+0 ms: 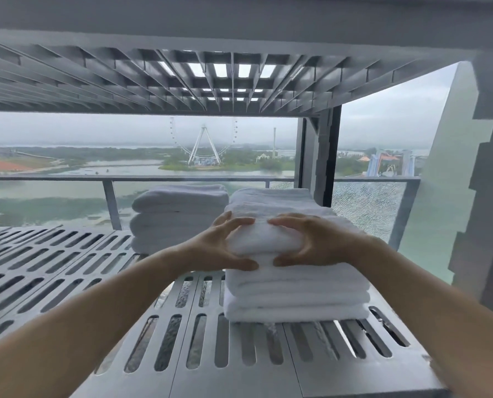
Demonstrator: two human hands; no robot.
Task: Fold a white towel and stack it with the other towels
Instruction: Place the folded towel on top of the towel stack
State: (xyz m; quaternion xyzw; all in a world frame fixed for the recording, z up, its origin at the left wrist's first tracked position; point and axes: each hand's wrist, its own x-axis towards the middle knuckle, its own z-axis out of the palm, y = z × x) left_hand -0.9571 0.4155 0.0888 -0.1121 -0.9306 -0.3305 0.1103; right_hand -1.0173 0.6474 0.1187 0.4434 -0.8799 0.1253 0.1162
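Slotted grey metal shelf [159, 334], second slotted shelf [141, 81] overhead. Both hands clamped on the near edge of the folded white towel [264, 239] — left hand [222, 248] on its left part, right hand [317, 242] on its right, fingers over the top, thumbs beneath. The towel sits on top of the front towel stack [297, 294], right side of the shelf. Second stack [179, 216] just behind, to the left. Glass balcony railing [67, 179] beyond — water and a ferris wheel [203, 142] far off.
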